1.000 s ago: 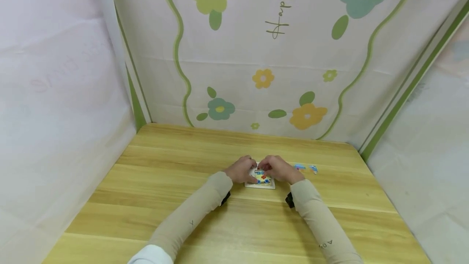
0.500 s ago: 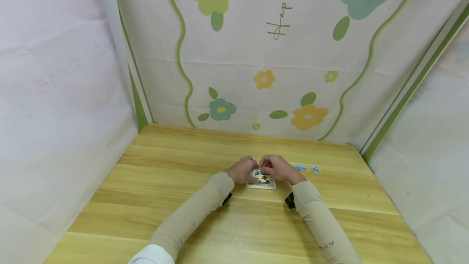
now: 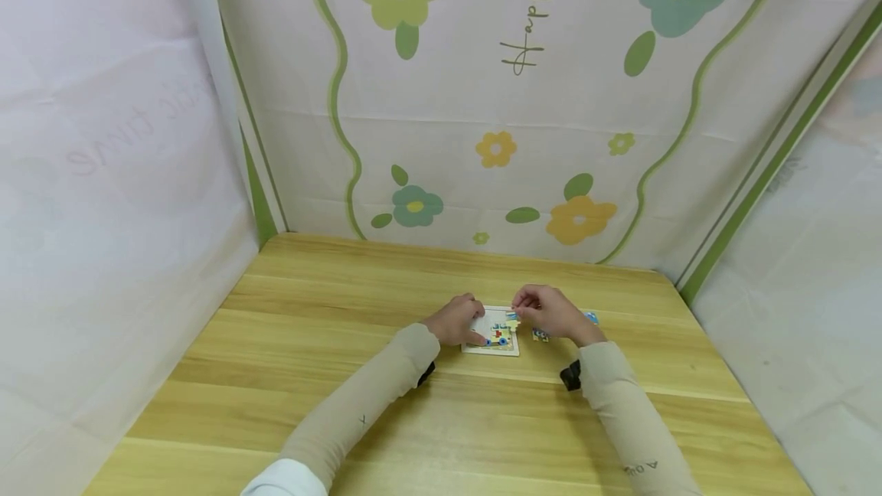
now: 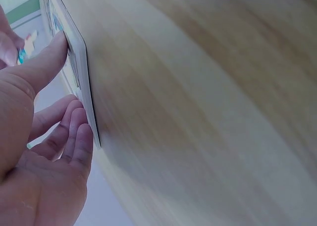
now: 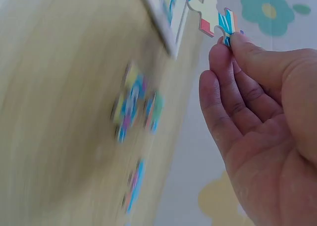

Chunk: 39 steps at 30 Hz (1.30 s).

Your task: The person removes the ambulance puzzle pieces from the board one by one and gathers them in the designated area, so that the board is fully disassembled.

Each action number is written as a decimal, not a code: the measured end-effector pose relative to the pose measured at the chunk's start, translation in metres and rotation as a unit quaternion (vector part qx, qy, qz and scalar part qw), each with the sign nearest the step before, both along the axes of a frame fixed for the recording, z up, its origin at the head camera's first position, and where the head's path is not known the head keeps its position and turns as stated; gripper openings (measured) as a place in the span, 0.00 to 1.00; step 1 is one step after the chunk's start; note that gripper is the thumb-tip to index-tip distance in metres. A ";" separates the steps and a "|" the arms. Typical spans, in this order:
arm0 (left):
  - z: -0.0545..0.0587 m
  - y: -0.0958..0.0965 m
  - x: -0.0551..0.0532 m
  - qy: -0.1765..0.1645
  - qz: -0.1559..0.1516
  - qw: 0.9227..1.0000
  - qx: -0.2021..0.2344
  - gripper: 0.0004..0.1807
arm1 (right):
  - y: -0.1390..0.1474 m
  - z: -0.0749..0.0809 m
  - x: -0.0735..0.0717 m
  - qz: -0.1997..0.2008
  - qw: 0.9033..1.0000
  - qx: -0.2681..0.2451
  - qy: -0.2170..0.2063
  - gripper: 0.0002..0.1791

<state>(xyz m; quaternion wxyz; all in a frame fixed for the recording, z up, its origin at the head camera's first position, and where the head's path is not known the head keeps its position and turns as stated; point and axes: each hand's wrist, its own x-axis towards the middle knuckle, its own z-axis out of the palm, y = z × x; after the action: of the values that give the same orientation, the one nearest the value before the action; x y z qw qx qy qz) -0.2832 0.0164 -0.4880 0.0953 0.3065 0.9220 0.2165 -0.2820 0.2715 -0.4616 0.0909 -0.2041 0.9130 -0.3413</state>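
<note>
A small square puzzle tray (image 3: 492, 318) with a pale rim lies on the wooden table. Several joined pieces with a red cross and blue wheels fill its near part; its far part is bare white. My left hand (image 3: 455, 320) holds the tray at its left side, the thumb (image 4: 52, 55) on its face and the other fingers bent against its edge. Above the tray's right edge, my right hand (image 3: 551, 314) pinches a puzzle piece (image 5: 210, 13) between thumb and index finger. That piece is cream, with blue and red parts, and tilted.
Right of the tray lie loose puzzle pieces: a colourful one (image 5: 130, 102), a smaller one (image 5: 154, 109) beside it, and another (image 5: 132, 184) farther off. A white flowered cloth (image 3: 441, 136) hangs behind the table, and plain cloth walls stand at both sides.
My right hand has moved from over the tray's far part to the right, carrying the puzzle piece. More of the tray's white bottom now shows. The left hand stays in place.
</note>
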 end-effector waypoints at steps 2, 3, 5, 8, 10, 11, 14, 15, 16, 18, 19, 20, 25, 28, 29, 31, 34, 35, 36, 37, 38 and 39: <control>-0.001 0.000 0.001 -0.003 0.006 1.000 -0.003 0.31 | 0.014 0.002 0.002 -0.010 1.000 0.002 0.001 0.05; -0.001 0.000 0.001 -0.004 0.009 1.000 -0.003 0.32 | 0.021 0.003 0.004 -0.014 1.000 0.005 0.003 0.05; -0.001 0.000 0.001 -0.003 0.012 1.000 -0.003 0.32 | 0.036 0.004 0.006 -0.023 1.000 0.015 0.010 0.04; -0.001 0.000 0.002 -0.002 0.013 1.000 -0.002 0.31 | 0.059 0.005 0.010 -0.039 0.999 0.026 0.016 0.03; -0.002 0.000 0.002 -0.001 0.013 1.000 0.000 0.31 | 0.073 0.006 0.012 -0.045 0.998 0.030 0.015 0.03; -0.001 0.000 0.002 0.000 0.012 1.000 0.000 0.31 | 0.080 0.007 0.013 -0.045 0.999 0.029 0.009 0.04; -0.001 -0.001 0.002 0.003 0.010 1.000 0.001 0.32 | 0.096 0.010 0.017 -0.040 0.999 0.019 -0.015 0.05; 0.000 -0.001 0.002 0.003 0.008 1.000 0.003 0.32 | 0.099 0.011 0.018 -0.035 0.999 0.016 -0.023 0.06; 0.000 -0.001 0.002 0.004 0.008 1.000 0.003 0.32 | 0.102 0.012 0.019 -0.035 0.999 0.012 -0.031 0.06; 0.000 -0.001 0.002 0.002 0.006 1.000 0.005 0.32 | 0.105 0.011 0.020 -0.030 0.999 0.006 -0.039 0.07; 0.000 -0.002 0.002 0.001 0.006 1.000 0.006 0.32 | 0.106 0.009 0.020 -0.031 0.999 0.006 -0.038 0.07; 0.000 -0.001 0.002 0.001 0.005 1.000 0.006 0.31 | 0.106 0.007 0.020 -0.034 0.999 0.005 -0.038 0.07; 0.002 0.000 0.004 -0.002 0.006 1.000 0.003 0.31 | 0.104 -0.008 0.017 -0.059 0.997 0.015 -0.038 0.07; 0.002 0.000 0.004 -0.004 0.006 1.000 0.002 0.31 | 0.102 -0.014 0.018 -0.078 0.996 0.027 -0.037 0.06; 0.002 0.000 0.004 -0.004 0.005 1.000 0.002 0.31 | 0.101 -0.016 0.018 -0.086 0.995 0.029 -0.037 0.06; 0.001 0.001 0.003 -0.006 0.005 1.000 0.001 0.32 | 0.100 -0.018 0.018 -0.088 0.995 0.038 -0.027 0.05; 0.001 0.001 0.003 -0.005 0.007 1.000 0.001 0.32 | 0.100 -0.020 0.017 -0.084 0.995 0.045 -0.013 0.05; 0.001 0.001 0.003 -0.005 0.007 1.000 0.000 0.32 | 0.101 -0.020 0.017 -0.084 0.995 0.046 -0.010 0.05; 0.001 0.001 0.003 -0.004 0.008 1.000 -0.001 0.31 | 0.101 -0.020 0.017 -0.079 0.996 0.050 -0.004 0.05; 0.002 0.001 0.003 -0.004 0.008 1.000 -0.002 0.31 | 0.101 -0.019 0.016 -0.081 0.995 0.051 -0.003 0.05; 0.003 0.001 0.003 -0.005 0.008 1.000 -0.003 0.31 | 0.102 -0.018 0.016 -0.082 0.995 0.053 -0.001 0.05; 0.003 0.001 0.003 -0.004 0.008 1.000 -0.004 0.31 | 0.102 -0.017 0.015 -0.080 0.995 0.055 0.002 0.06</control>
<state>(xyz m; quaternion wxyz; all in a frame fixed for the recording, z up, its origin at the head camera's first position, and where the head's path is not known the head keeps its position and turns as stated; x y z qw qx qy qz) -0.2797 0.0171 -0.4851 0.0987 0.2974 0.9250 0.2149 -0.2669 0.3732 -0.4787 0.0724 -0.1258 0.9441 -0.2960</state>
